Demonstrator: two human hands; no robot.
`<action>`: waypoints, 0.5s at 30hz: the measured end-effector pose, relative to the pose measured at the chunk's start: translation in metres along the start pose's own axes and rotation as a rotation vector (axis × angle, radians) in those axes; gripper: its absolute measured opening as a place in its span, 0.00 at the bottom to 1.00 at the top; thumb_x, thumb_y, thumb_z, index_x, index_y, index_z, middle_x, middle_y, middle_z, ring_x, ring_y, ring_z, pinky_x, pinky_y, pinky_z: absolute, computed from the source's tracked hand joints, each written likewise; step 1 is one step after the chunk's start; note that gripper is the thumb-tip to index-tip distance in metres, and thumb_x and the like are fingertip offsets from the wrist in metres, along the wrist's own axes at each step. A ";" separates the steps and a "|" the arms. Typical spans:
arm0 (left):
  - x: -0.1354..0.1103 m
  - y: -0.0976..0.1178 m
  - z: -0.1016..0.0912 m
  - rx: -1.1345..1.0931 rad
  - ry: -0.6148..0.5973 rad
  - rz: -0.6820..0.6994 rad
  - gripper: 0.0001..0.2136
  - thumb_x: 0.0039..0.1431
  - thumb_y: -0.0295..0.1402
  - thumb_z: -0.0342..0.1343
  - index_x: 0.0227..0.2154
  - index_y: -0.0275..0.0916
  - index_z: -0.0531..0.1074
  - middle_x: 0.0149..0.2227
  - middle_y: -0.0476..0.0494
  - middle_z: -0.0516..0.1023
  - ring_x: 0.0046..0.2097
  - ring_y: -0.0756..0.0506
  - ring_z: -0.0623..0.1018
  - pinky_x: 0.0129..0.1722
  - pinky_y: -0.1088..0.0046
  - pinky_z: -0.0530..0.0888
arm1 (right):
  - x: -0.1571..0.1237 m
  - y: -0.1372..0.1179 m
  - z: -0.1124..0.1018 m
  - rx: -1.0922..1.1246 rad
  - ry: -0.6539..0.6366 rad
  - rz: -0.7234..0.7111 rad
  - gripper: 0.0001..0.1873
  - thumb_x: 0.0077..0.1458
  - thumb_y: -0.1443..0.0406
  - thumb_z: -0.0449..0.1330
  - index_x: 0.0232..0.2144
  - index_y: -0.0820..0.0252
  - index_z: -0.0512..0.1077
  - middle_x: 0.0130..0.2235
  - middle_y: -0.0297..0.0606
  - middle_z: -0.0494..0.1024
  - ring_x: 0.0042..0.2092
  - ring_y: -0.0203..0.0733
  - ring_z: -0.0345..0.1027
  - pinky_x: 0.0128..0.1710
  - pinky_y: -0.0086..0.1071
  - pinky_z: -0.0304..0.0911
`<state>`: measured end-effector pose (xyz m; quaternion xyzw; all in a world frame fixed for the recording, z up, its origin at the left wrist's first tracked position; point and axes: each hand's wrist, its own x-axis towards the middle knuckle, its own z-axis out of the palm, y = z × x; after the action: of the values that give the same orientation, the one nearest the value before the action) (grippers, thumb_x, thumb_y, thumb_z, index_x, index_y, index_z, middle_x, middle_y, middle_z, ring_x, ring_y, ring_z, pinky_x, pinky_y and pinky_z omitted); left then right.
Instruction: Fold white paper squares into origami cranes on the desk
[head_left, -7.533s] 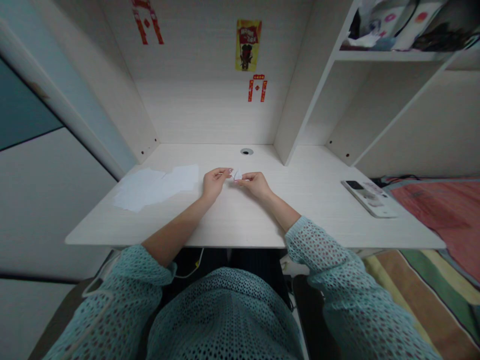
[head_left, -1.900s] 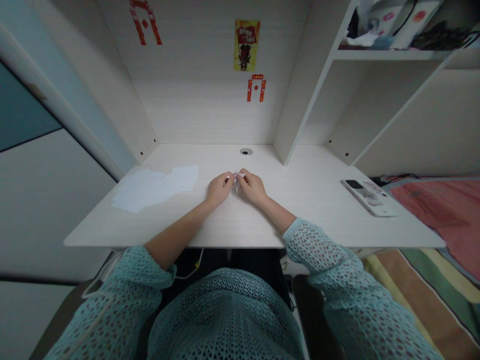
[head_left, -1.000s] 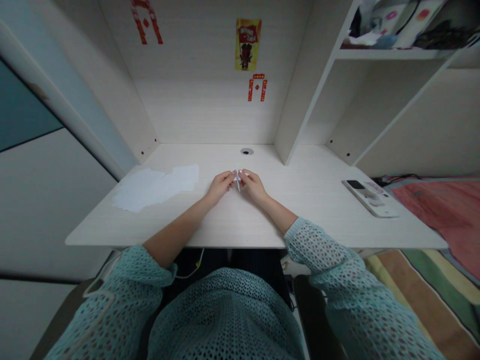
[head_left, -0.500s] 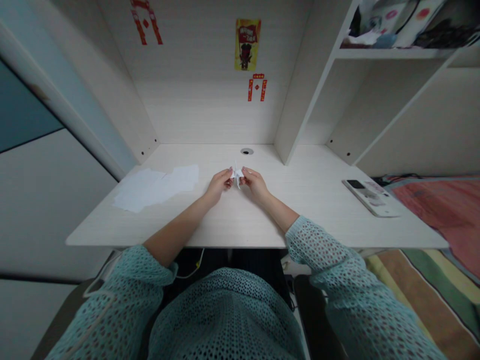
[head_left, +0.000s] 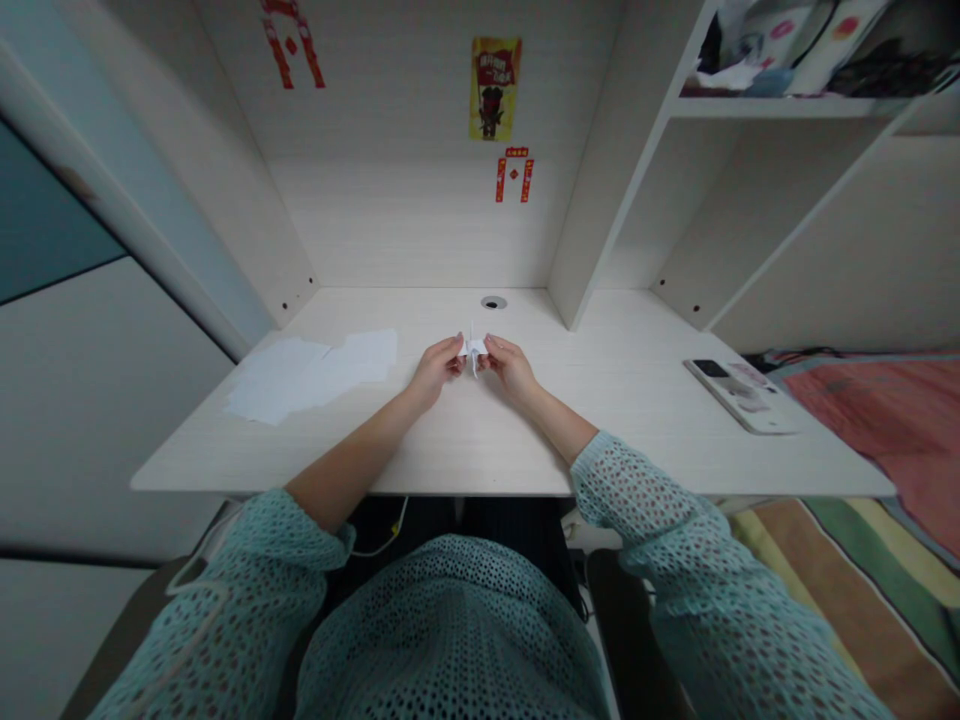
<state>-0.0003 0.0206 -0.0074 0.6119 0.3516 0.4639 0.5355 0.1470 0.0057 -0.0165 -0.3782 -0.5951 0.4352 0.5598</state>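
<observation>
Between my two hands is a small white folded paper figure (head_left: 473, 349), with a thin point standing up at the back and another pointing down toward me. It looks like an origami crane. My left hand (head_left: 438, 366) pinches its left side between thumb and fingers. The right side is pinched the same way by my right hand (head_left: 511, 366). Both hands are over the middle of the white desk (head_left: 480, 440). Loose sheets of white paper (head_left: 311, 375) lie on the desk to the left of my left hand.
A phone in a pale case (head_left: 739, 397) lies at the right of the desk. A round cable hole (head_left: 493, 303) is near the back panel. An upright divider (head_left: 630, 170) stands back right, beside a shelf (head_left: 787, 108) holding assorted items. Striped bedding (head_left: 855, 590) is at the right.
My left hand has shifted slightly left, and the gap between my hands is a little wider. More of the folded paper's flat middle shows now.
</observation>
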 end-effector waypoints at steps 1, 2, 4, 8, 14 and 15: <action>0.000 0.000 -0.001 0.071 0.005 0.035 0.21 0.53 0.53 0.49 0.20 0.38 0.61 0.21 0.50 0.63 0.24 0.52 0.64 0.25 0.75 0.63 | 0.000 0.000 -0.002 -0.052 0.003 -0.026 0.23 0.51 0.46 0.50 0.19 0.56 0.60 0.21 0.32 0.61 0.27 0.37 0.57 0.31 0.32 0.58; -0.001 0.000 -0.002 0.152 0.011 0.079 0.20 0.53 0.52 0.49 0.20 0.38 0.62 0.21 0.50 0.63 0.25 0.52 0.65 0.26 0.75 0.63 | -0.001 0.000 -0.004 -0.118 0.005 -0.054 0.22 0.52 0.47 0.51 0.19 0.57 0.60 0.21 0.32 0.61 0.26 0.37 0.57 0.30 0.31 0.57; -0.002 0.000 -0.004 0.308 0.032 0.158 0.19 0.54 0.50 0.49 0.21 0.38 0.64 0.21 0.50 0.64 0.26 0.51 0.66 0.28 0.76 0.63 | -0.003 0.000 -0.007 -0.279 -0.001 -0.109 0.21 0.54 0.49 0.50 0.19 0.57 0.62 0.22 0.33 0.63 0.27 0.36 0.58 0.30 0.30 0.56; -0.004 -0.001 -0.005 0.485 0.064 0.172 0.19 0.57 0.48 0.46 0.22 0.38 0.66 0.23 0.49 0.67 0.28 0.50 0.69 0.30 0.76 0.63 | -0.007 -0.005 -0.010 -0.587 -0.012 -0.181 0.19 0.56 0.52 0.49 0.25 0.58 0.68 0.25 0.34 0.69 0.29 0.37 0.60 0.31 0.29 0.56; -0.005 -0.004 -0.004 0.615 0.058 0.147 0.16 0.57 0.45 0.47 0.23 0.39 0.67 0.23 0.50 0.69 0.26 0.50 0.67 0.27 0.77 0.62 | -0.007 -0.006 -0.007 -0.638 0.070 -0.151 0.22 0.53 0.47 0.51 0.24 0.58 0.70 0.22 0.33 0.69 0.25 0.35 0.60 0.28 0.28 0.55; -0.005 -0.004 -0.004 0.606 0.055 0.144 0.15 0.57 0.44 0.47 0.23 0.39 0.67 0.23 0.50 0.69 0.26 0.50 0.67 0.27 0.77 0.62 | -0.007 -0.005 -0.007 -0.628 0.088 -0.148 0.22 0.53 0.47 0.52 0.23 0.58 0.69 0.21 0.32 0.69 0.25 0.35 0.60 0.27 0.28 0.54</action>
<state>-0.0052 0.0179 -0.0125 0.7542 0.4440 0.3910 0.2850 0.1544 -0.0022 -0.0139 -0.5066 -0.7014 0.1716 0.4711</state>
